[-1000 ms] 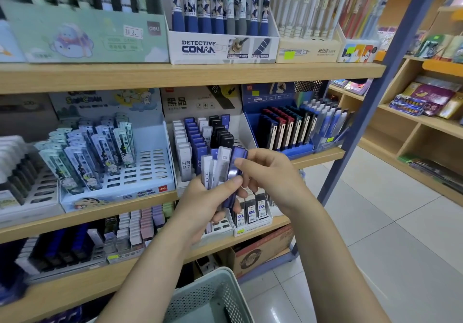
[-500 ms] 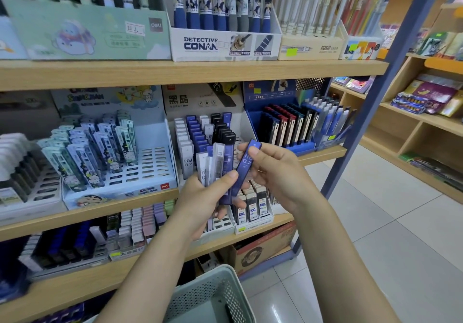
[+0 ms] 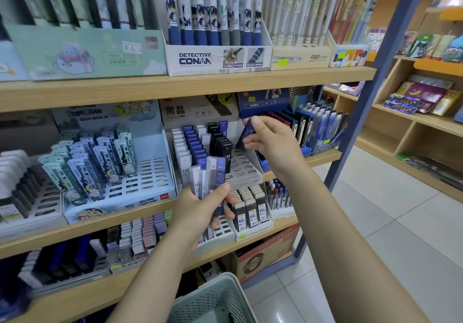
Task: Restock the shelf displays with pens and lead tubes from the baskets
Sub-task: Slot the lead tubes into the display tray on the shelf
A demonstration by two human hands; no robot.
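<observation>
My left hand (image 3: 200, 210) grips a fanned bunch of lead tubes (image 3: 209, 174), grey, clear and blue, in front of the middle shelf. My right hand (image 3: 273, 142) pinches a single dark blue lead tube (image 3: 248, 132) marked HB, tilted, above the right side of the white slotted display tray (image 3: 243, 167). That tray holds rows of white, blue and black lead tubes (image 3: 200, 142) on its left half; its right slots show bare. A pale green perforated basket (image 3: 215, 300) sits at the bottom edge below my arms.
Pen display boxes, one marked Detective Conan (image 3: 218, 58), line the top shelf. A light blue tray of cartoon lead cases (image 3: 110, 172) stands to the left, a blue display (image 3: 313, 127) to the right. A blue shelf post (image 3: 360, 112) and tiled floor (image 3: 388, 235) lie right.
My right hand has drawn one blue tube out of the bunch and carried it up and right toward the display tray. The left hand has stayed low with the rest.
</observation>
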